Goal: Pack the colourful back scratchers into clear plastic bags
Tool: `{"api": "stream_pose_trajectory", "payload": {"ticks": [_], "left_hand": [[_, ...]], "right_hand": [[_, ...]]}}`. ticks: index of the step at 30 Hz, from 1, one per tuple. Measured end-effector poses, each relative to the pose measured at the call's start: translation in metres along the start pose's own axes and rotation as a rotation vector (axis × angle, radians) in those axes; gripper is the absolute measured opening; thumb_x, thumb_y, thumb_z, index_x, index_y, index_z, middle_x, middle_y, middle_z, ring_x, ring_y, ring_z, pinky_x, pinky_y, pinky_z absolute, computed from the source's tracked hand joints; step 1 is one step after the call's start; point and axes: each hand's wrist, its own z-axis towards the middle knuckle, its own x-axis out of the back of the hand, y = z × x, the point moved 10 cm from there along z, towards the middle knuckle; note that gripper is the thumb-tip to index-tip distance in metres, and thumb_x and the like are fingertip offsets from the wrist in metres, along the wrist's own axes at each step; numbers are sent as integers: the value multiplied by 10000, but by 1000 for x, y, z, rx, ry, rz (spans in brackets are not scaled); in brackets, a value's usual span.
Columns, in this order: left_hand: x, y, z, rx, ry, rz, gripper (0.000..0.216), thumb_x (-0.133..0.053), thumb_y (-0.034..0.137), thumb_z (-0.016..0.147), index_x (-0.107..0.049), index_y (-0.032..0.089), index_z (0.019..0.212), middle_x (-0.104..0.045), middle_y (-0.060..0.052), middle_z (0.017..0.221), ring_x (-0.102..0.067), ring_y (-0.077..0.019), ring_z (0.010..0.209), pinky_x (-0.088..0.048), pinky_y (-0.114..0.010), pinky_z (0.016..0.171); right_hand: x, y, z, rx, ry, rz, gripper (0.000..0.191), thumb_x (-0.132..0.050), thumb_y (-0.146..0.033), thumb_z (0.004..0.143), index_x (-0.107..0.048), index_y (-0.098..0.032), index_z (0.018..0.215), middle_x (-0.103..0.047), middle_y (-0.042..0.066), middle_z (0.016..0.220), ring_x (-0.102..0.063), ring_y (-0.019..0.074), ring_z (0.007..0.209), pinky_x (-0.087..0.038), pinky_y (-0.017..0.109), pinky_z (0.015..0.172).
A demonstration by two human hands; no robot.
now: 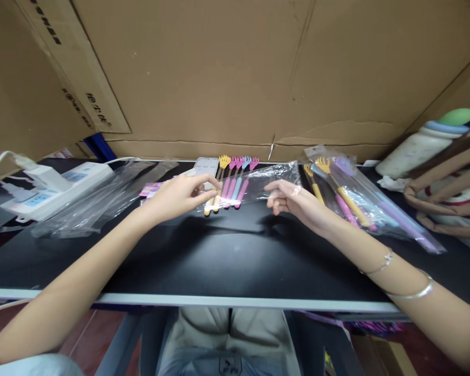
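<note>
My left hand (182,196) is closed, thumb and fingers pinching one end of a long clear plastic bag (258,183) held above the black table. The bag stretches right to my right hand (288,201), whose fingers are loosely bent and apart at its other end, with no clear grip on it. Behind and partly seen through the plastic lie several back scratchers (241,192) with claw-shaped heads, in yellow, pink and blue. Close to my left hand are a pink printed card (151,189), partly covered, and a phone (206,166) showing digits.
Bagged back scratchers (348,201) lie on the right. Flat clear bags (113,193) lie on the left beside a white power strip (58,188) with plugs and cables. A white bottle (419,149) stands at the right edge. Cardboard walls (219,78) close off the back.
</note>
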Motion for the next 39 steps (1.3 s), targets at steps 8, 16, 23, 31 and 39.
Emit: {"api": "stream_pose_trajectory", "payload": {"ticks": [8,16,23,31,39], "left_hand": [[-14,-16,2,47,-122,66,357,-396,507,895,-610,312,1103,-672,26,853,-605,-171,760,-368,-225,632],[-12,-7,3,-101,-6,96,351,-509,507,869,-591,297,1139,-680,13,956,-621,-179,852,-411,-239,677],[-17,35,0,-306,193,188,527,-589,475,850,-480,206,1290,-580,-83,1243,-498,-246,1147,-412,-364,928],[-6,57,-10,-393,346,300,356,-548,368,888,-569,232,1216,-557,-56,1308,-455,-268,1220,-300,-439,1052],[-23,75,-15,-492,281,186,554,-635,415,825,-477,210,1314,-552,-69,1319,-459,-255,1238,-315,-421,1059]], "right_hand": [[15,2,4,-41,100,41,452,-486,-634,836,-568,-193,889,-636,8,700,-596,116,590,-488,243,597],[17,-1,2,15,144,-158,326,-748,-410,693,-570,-190,852,-606,-24,660,-553,97,564,-472,249,584],[-6,11,3,15,44,-205,293,-720,-374,713,-514,-186,803,-616,-20,664,-562,95,548,-479,254,570],[-22,-13,-7,112,-56,-256,219,-657,-339,798,-505,-191,852,-674,15,785,-576,94,575,-483,255,615],[-31,3,-5,29,-133,-136,244,-651,-350,814,-478,-193,881,-706,13,836,-584,86,470,-463,250,548]]}}
